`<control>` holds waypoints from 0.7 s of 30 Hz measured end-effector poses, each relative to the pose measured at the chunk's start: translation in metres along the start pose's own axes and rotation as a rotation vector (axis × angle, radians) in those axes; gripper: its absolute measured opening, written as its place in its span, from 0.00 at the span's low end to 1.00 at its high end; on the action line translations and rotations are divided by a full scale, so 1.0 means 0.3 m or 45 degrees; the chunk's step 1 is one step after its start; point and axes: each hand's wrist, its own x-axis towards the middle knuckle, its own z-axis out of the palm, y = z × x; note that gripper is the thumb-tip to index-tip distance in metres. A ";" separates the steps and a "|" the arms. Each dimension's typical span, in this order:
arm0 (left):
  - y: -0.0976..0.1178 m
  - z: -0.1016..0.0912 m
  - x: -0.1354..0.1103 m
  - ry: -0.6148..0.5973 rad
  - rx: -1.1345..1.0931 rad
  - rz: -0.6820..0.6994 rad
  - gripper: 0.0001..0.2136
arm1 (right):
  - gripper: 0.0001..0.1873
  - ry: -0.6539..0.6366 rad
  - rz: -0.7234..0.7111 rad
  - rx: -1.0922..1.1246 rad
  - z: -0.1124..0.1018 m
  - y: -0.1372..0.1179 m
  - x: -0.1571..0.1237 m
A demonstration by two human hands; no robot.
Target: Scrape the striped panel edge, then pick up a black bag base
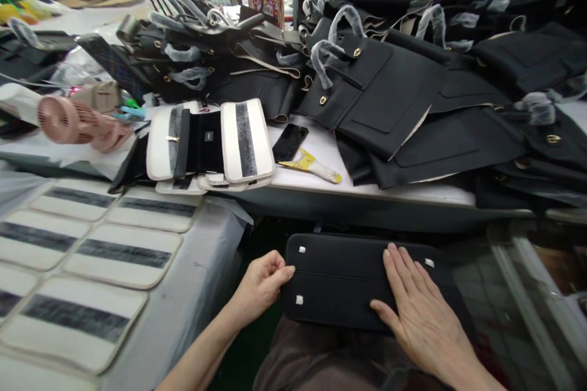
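A black bag base panel [342, 278] with small white studs lies across my lap. My left hand [261, 284] is closed on its left edge, thumb pinching the rim. My right hand [419, 311] lies flat on the panel's right half with fingers spread, holding nothing.
White panels with a dark glue stripe [123, 253] lie in rows on the table at left. A stack of them [211, 143] sits ahead, beside a black phone [290, 142] and a yellow scraper [312, 166]. Black handbags [389, 91] are piled across the table. A pink fan [68, 121] sits at left.
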 end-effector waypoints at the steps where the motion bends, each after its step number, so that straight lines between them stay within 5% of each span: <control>1: -0.009 -0.006 0.004 -0.002 -0.001 0.010 0.17 | 0.45 -0.003 -0.001 0.003 -0.002 -0.024 0.017; 7: -0.054 -0.037 0.011 0.003 -0.016 0.040 0.17 | 0.49 -0.013 -0.056 0.086 -0.005 -0.173 0.125; 13: -0.011 -0.035 -0.005 -0.025 0.020 -0.003 0.20 | 0.51 -0.088 -0.086 0.285 -0.025 -0.296 0.209; 21: 0.045 0.065 -0.018 0.016 0.123 -0.243 0.28 | 0.44 -0.158 -0.151 0.686 -0.149 -0.286 0.218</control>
